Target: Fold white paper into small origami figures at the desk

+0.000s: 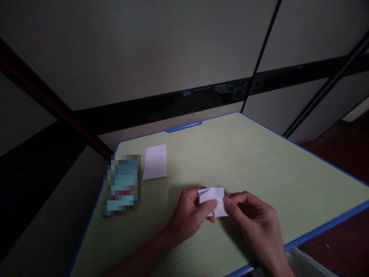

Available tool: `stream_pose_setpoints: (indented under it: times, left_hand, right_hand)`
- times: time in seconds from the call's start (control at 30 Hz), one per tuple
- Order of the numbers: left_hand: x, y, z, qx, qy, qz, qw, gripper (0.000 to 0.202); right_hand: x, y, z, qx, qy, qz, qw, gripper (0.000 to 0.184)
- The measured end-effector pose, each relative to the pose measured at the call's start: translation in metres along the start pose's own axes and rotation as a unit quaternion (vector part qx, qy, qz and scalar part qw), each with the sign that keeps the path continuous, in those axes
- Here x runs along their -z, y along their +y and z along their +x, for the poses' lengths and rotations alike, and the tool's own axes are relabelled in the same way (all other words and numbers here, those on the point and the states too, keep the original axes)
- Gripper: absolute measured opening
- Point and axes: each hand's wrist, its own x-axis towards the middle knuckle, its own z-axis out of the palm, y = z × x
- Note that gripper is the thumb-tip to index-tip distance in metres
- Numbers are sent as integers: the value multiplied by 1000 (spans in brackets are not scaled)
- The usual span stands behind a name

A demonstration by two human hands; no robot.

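A small folded piece of white paper [219,194] is held above the table, with creases and overlapping flaps on its face. My left hand [188,213] grips its left side, thumb pressed on top and fingers behind it. At the right edge, my right hand [255,219] pinches the paper between thumb and forefinger. The rest of the right fingers are curled under and partly hidden.
The pale wood-look table [245,154] has a blue rim. Toward its left lie a white sheet of paper [155,162] and a blurred-out teal item [123,184]. Wardrobe-like panels [161,50] with a black band stand behind.
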Motion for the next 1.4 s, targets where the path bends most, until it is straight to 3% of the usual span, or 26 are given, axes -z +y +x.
stream_pose_setpoints:
  times: [0.33,0.53,0.9,1.4]
  left_hand:
    - [3,3,3,29,7,81,996,18]
    - [7,2,3,56,-41,62,996,15]
    - [15,5,6,36,-109,55,992,23]
    - [12,2,5,44,-69,57,995,18]
  right_hand:
    - [0,1,1,9,-45,-16,999,13]
    - [1,3,1,0,-55,-11,998,14]
    - [3,2,4,-30,-46,11,998,16]
    - [0,2,4,-35,-68,27,997,17]
